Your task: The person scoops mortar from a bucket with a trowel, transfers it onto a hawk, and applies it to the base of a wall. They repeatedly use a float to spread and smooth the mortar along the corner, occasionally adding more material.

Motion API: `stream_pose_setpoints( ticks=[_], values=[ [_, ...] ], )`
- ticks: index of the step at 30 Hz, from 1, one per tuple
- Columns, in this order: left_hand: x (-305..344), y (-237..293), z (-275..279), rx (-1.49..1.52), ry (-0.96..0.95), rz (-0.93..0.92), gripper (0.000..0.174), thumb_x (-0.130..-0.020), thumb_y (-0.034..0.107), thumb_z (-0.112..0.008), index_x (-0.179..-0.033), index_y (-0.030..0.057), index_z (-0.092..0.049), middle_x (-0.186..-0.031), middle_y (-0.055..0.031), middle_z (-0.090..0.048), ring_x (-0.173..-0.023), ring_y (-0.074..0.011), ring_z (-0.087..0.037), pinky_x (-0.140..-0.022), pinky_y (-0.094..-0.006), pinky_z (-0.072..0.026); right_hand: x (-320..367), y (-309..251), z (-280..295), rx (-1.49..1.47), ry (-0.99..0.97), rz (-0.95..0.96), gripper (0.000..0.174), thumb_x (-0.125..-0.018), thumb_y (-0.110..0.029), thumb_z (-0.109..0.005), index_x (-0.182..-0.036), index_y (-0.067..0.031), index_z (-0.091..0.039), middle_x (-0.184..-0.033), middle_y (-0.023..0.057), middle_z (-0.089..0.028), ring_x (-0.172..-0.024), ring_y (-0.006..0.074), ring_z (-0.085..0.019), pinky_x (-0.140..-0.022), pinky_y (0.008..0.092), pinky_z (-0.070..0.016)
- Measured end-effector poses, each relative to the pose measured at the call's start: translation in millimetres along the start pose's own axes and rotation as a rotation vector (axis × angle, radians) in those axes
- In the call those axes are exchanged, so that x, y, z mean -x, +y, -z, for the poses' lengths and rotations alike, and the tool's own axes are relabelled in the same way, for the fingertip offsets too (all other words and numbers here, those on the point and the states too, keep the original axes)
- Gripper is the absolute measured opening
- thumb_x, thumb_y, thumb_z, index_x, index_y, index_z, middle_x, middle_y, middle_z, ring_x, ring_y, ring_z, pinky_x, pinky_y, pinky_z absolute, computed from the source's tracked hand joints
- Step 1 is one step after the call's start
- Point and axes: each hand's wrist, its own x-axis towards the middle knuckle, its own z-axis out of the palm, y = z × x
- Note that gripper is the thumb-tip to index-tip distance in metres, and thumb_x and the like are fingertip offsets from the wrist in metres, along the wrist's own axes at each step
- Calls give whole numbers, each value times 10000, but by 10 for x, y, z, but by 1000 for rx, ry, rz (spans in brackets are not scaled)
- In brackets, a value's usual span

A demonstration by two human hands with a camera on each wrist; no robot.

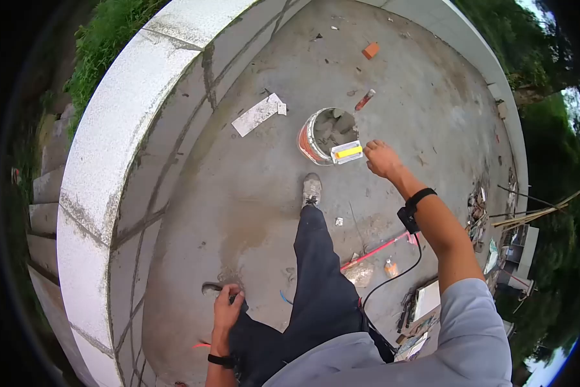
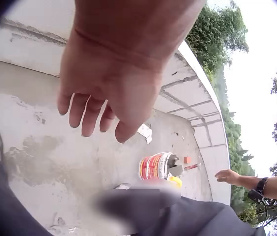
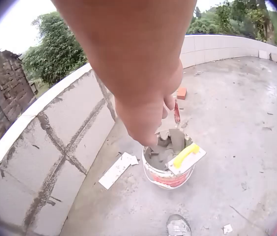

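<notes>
On my feed: left hand (image 1: 227, 307), relaxed, empty; right hand (image 1: 383, 158), loose, empty, near yellow-handled float (image 1: 348, 152) atop bucket (image 1: 306, 142); likely a reach, I judge; next calls for gripping the float.

- No word, brand or number can be read in the three views.
- The bucket (image 2: 159, 166) carries on its side a red and yellow label (image 2: 150, 168), with light marks like printing; these are too small and blurred to read.
- Also in the head view, its letters are not readable.
</notes>
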Motion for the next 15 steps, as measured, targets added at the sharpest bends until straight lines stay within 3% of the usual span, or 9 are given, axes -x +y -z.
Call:
stream_pose_setpoints(
  ticks=[2,4,7,9,11,12,13,15],
  values=[
    [-456,280,-494,210,21,-4,259,-921,173,-667,-1098,-4,-600,-988,-134,-693,-951,-214,-663,-855,-336,-507,-714,397,-173,172,-17,101,210,-845,-130,-599,-1025,-82,-696,-1085,74,-648,-1135,249,-561,-940,382,-455],
    [-1091,708,-1074,318,24,42,257,-931,166,-662,-1113,-2,-594,-999,-122,-687,-956,-197,-653,-859,-327,-504,-1489,918,-590,359,38,204,217,-834,-148,-625,-1031,-110,-707,-1099,51,-650,-1151,228,-549,-984,389,-409],
    [-2049,1444,-1912,603,-106,150,250,-972,130,-618,-1191,20,-569,-1062,-50,-653,-1006,-107,-590,-895,-257,-458,-2425,1497,-990,490,-69,262,247,-839,-175,-652,-1073,-120,-708,-1157,47,-656,-1206,222,-529,-1026,424,-360],
    [-2820,1783,-2464,653,-187,115,330,-957,114,-635,-1250,21,-516,-1077,-69,-650,-996,-137,-606,-893,-275,-471,-2910,1694,-1315,522,-86,336,256,-839,-187,-666,-1084,-121,-708,-1179,51,-659,-1211,223,-533,-1030,429,-349],
    [-3517,2073,-3000,739,-274,72,408,-954,115,-643,-1311,23,-469,-1057,-76,-645,-969,-116,-599,-874,-267,-472,-3193,1769,-1617,607,-284,245,255,-840,-201,-685,-1083,-127,-711,-1170,56,-675,-1186,226,-564,-1016,445,-351],
    [-3803,2243,-3274,750,-281,113,442,-952,111,-643,-1341,29,-451,-1030,-78,-646,-963,-105,-596,-876,-259,-468,-3214,1818,-1806,635,-291,239,325,-796,-212,-741,-1109,-132,-708,-1143,41,-695,-1094,226,-631,-931,455,-416],
    [-4045,2407,-3525,757,-288,146,477,-950,107,-642,-1371,35,-432,-1004,-81,-647,-956,-95,-594,-878,-250,-463,-3208,1874,-1883,629,-305,244,325,-796,-212,-741,-1109,-132,-708,-1143,41,-695,-1094,226,-631,-931,455,-416],
    [-4454,2504,-4066,833,-325,143,604,-949,193,-662,-1462,111,-353,-972,-77,-658,-893,-121,-620,-816,-279,-504,-3150,1964,-1825,531,-589,276,377,-750,-206,-782,-1099,-106,-681,-1044,33,-714,-993,213,-682,-802,401,-486]
  ],
)
